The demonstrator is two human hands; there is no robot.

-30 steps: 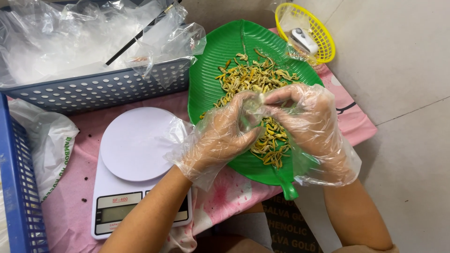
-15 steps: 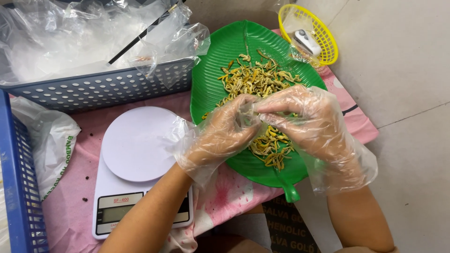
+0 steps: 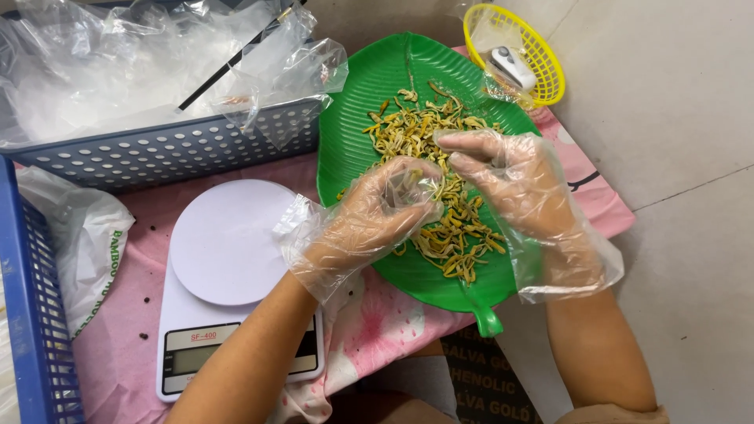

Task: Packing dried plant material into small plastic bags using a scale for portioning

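Both my hands wear loose clear plastic gloves and hover over a green leaf-shaped tray [image 3: 353, 118] that holds a pile of dried yellow strips [image 3: 440, 133]. My left hand [image 3: 377, 216] is curled at the tray's middle, closed on what looks like a small crumpled clear bag [image 3: 420, 188] with a few yellow strips showing by its fingers. My right hand [image 3: 514, 180] is just to its right, apart from it. Its fingers are spread, point left over the pile, and hold nothing that I can see.
A white digital kitchen scale [image 3: 228, 251] sits left of the tray on a pink cloth [image 3: 377, 330]. Behind it a grey-blue perforated basket [image 3: 157, 149] holds clear plastic bags. A yellow mesh basket [image 3: 550, 71] with a small white device stands at the back right. A blue crate [image 3: 31, 298] lines the left edge.
My hands were pinched together over the tray's middle. They have now separated: the right hand rose and opened toward the pile, and the left hand stayed curled.
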